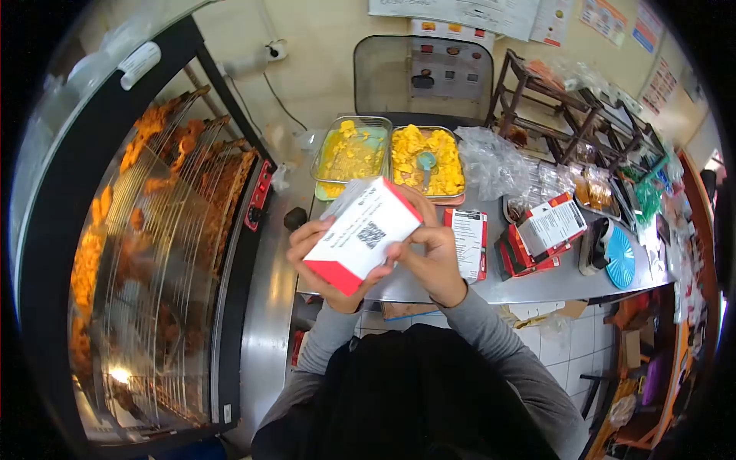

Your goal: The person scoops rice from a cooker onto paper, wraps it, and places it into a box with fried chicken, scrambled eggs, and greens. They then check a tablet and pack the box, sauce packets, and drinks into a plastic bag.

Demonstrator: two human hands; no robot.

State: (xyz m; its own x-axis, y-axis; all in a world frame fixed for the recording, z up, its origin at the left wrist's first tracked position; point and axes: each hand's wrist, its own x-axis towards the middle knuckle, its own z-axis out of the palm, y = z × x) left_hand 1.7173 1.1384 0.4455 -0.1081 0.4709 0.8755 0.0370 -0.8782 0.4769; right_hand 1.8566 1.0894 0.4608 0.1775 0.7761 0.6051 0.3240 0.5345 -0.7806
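Note:
A white and red food carton with a printed code is held up between both hands, tilted above the steel table. My left hand wraps round its left and lower side. With the thumb on the near face and the fingers behind the far edge, my right hand grips the right side. Another printed red and white carton lies on the table to the right of my right hand. Beyond the held carton stand two trays: one with yellow chunks and yellow liquid, the other heaped with yellow pieces and a scoop.
A glass warming cabinet with racks of fried food fills the left. Stacked cartons, clear plastic bags, a blue ribbed lid and a dark rack stand on the right. A mesh screen rises behind the trays.

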